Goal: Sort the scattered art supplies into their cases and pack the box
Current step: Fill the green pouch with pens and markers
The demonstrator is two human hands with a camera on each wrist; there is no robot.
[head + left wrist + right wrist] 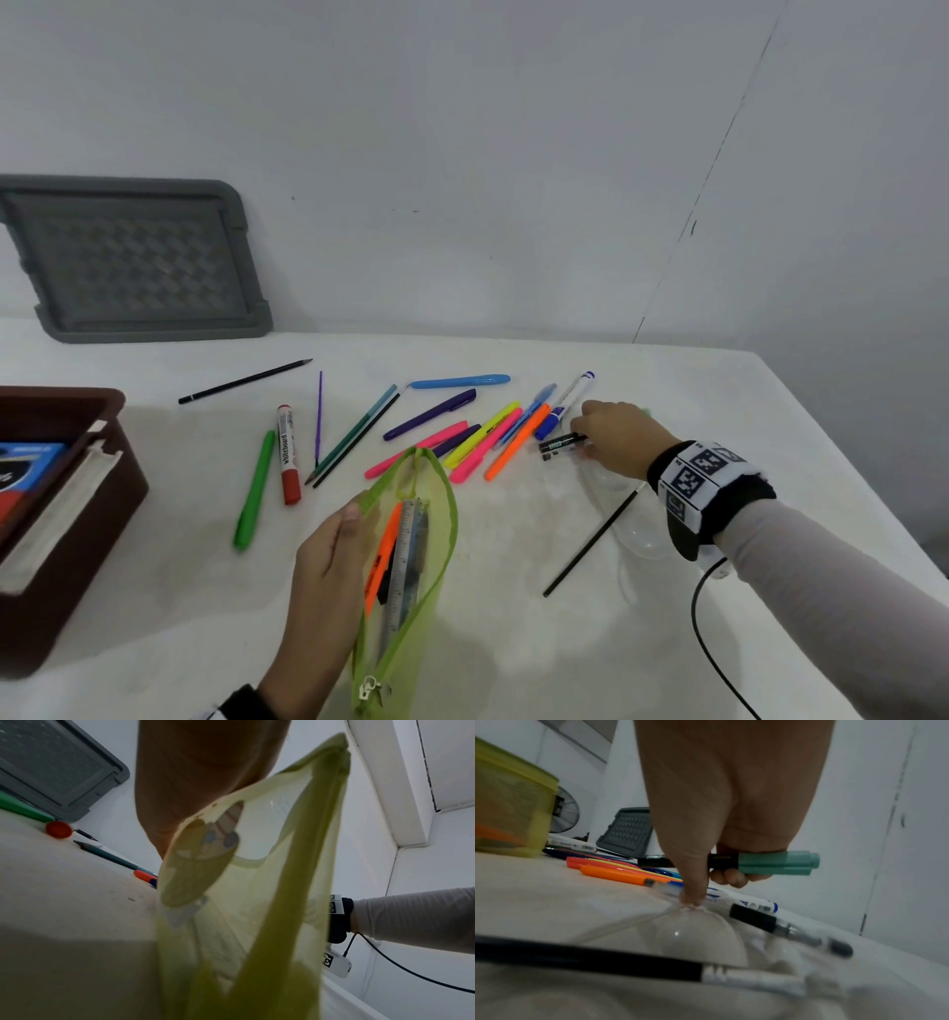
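My left hand (pixel 328 570) holds a lime-green mesh pencil case (pixel 411 565) open near the table's front; inside lie an orange highlighter (pixel 382 550) and a ruler (pixel 408 555). From the left wrist view, the green mesh case (pixel 257 902) fills the picture. My right hand (pixel 613 437) grips a black marker with a teal cap (pixel 775 863) just above the right end of the scattered pens, and its thumb tip touches a clear plastic case (pixel 700 939). Highlighters and pens (pixel 482 437) lie fanned in the table's middle. A brown box (pixel 56 514) sits at the left.
A grey lid (pixel 133 262) leans on the wall at back left. A red whiteboard marker (pixel 287 452), a green pen (pixel 254 488) and black pencils (pixel 244 381) lie left of centre. A black brush (pixel 593 545) crosses the clear plastic case (pixel 637 534). A cable (pixel 714 642) trails from my right wrist.
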